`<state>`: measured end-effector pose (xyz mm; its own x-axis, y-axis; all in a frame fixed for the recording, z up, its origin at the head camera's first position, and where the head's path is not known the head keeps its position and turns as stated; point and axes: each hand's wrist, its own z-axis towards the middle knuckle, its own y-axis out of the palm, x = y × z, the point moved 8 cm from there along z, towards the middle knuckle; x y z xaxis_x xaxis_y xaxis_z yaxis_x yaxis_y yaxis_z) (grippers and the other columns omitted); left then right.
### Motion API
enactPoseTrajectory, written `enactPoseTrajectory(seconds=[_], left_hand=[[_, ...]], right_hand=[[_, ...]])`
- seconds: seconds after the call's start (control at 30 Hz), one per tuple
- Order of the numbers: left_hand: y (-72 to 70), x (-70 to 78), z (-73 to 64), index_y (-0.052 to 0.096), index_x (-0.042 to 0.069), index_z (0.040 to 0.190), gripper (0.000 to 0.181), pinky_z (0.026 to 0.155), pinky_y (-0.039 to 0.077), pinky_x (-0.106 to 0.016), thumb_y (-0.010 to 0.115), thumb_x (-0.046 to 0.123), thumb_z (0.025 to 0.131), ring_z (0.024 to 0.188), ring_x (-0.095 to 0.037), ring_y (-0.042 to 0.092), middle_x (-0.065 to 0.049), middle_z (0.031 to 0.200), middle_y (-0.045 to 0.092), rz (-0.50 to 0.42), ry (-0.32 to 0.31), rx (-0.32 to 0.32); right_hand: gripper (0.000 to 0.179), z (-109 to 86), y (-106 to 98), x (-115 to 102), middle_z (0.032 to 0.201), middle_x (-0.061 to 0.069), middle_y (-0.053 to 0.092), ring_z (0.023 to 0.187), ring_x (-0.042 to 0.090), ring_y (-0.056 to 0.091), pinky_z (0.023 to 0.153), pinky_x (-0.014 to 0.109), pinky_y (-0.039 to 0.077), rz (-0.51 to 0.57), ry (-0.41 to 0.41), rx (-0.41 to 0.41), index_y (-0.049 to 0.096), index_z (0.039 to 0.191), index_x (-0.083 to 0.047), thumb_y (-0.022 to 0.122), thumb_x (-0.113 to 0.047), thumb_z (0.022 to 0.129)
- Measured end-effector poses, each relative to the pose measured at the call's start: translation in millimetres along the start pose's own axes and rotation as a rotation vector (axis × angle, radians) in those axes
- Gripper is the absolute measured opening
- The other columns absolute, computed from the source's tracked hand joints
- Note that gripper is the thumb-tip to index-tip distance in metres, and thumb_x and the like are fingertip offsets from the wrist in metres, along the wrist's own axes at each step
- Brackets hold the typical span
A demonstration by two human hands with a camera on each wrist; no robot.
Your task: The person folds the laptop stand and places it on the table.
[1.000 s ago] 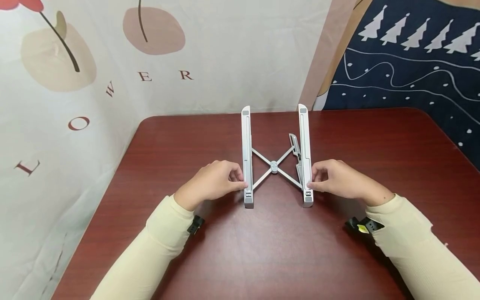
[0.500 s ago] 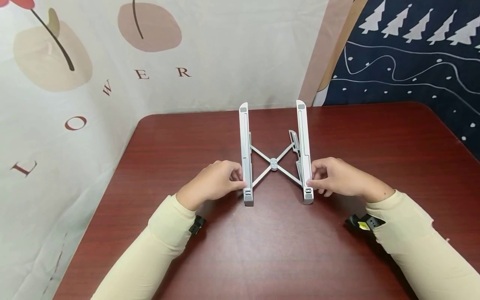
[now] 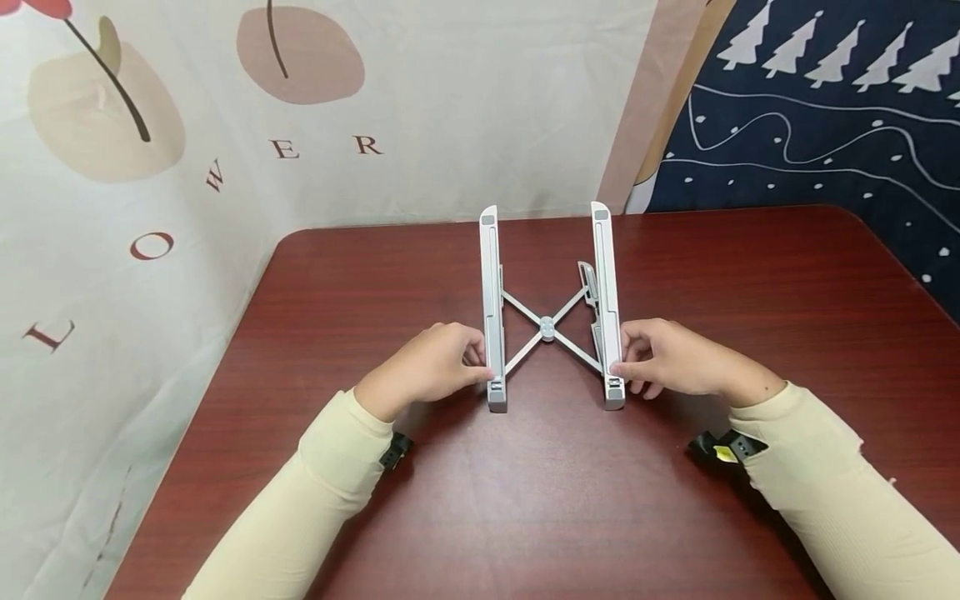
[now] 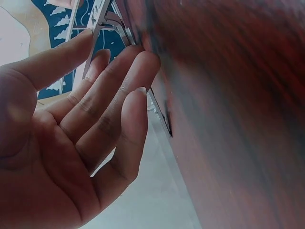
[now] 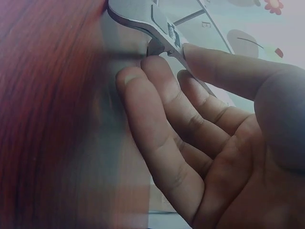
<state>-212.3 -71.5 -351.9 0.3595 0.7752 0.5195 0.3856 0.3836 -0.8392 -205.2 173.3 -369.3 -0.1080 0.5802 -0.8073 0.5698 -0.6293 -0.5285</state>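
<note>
A silver folding laptop stand (image 3: 492, 283) stands spread on the table in the head view. Its two long rails run away from me, joined by crossed bars at a round hub (image 3: 547, 328). My left hand (image 3: 426, 363) pinches the left rail near its front end, thumb on top and fingers against the outer side. On the other side my right hand (image 3: 678, 357) grips the right rail (image 3: 606, 292) the same way, close to its grey front tip. In the right wrist view, the thumb and index finger meet at the rail edge (image 5: 136, 13) while the remaining fingers curl loosely below.
The dark red wooden table (image 3: 525, 508) has its back edge just beyond the stand's far end. A pale cloth with printed letters (image 3: 450, 108) hangs behind and to the left. At the right back hangs a navy cloth (image 3: 795, 158) with white trees.
The head view has shifted slightly. Both hands keep their hold on the rails, and the right rail has come very slightly nearer the left one.
</note>
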Motion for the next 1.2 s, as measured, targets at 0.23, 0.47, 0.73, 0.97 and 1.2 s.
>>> enactPoseTrajectory(seconds=[0.23,0.47,0.73,0.97,1.2], left_hand=[[2.6,0.0,1.3,0.063,0.015,0.076,0.018,0.077,0.051,-0.029,0.077,0.020,0.087,0.077,-0.006,0.068,0.005,0.081,0.076,-0.009,0.004,0.001],[3.5,0.6,1.4,0.063,0.014,0.078,0.018,0.079,0.051,-0.029,0.076,0.020,0.088,0.080,-0.006,0.069,0.005,0.083,0.077,-0.029,-0.004,-0.016],[3.2,1.4,1.6,0.063,0.014,0.079,0.017,0.081,0.052,-0.030,0.076,0.020,0.088,0.082,-0.005,0.070,0.005,0.084,0.077,-0.025,-0.010,-0.021],[6.2,0.1,1.4,0.062,0.013,0.080,0.017,0.080,0.051,-0.030,0.076,0.020,0.089,0.081,-0.005,0.069,0.005,0.084,0.077,-0.033,-0.023,-0.038],[4.5,1.8,1.7,0.062,0.012,0.081,0.018,0.079,0.051,-0.030,0.076,0.019,0.089,0.082,-0.006,0.070,0.003,0.085,0.078,-0.035,-0.020,-0.032]], right_hand=[[0.017,-1.3,0.3,-1.9,0.078,0.010,0.068,0.065,0.020,0.065,0.055,0.033,0.058,-0.007,-0.004,0.011,0.055,0.091,-0.002,0.071,-0.009,0.091],[0.016,-1.1,0.9,-2.1,0.082,0.011,0.068,0.065,0.020,0.065,0.055,0.033,0.058,-0.012,-0.019,0.016,0.055,0.092,-0.002,0.071,-0.008,0.091],[0.016,-1.0,0.7,-5.4,0.077,0.009,0.067,0.065,0.017,0.063,0.058,0.030,0.057,-0.057,-0.063,0.040,0.057,0.090,-0.003,0.072,-0.008,0.090],[0.016,-0.1,2.9,-3.9,0.075,0.008,0.067,0.066,0.016,0.063,0.058,0.030,0.057,-0.057,-0.066,0.037,0.056,0.089,-0.004,0.072,-0.009,0.091],[0.016,-1.0,1.6,-5.0,0.078,0.008,0.068,0.067,0.017,0.063,0.059,0.030,0.057,-0.076,-0.065,0.040,0.057,0.091,-0.004,0.072,-0.010,0.091]])
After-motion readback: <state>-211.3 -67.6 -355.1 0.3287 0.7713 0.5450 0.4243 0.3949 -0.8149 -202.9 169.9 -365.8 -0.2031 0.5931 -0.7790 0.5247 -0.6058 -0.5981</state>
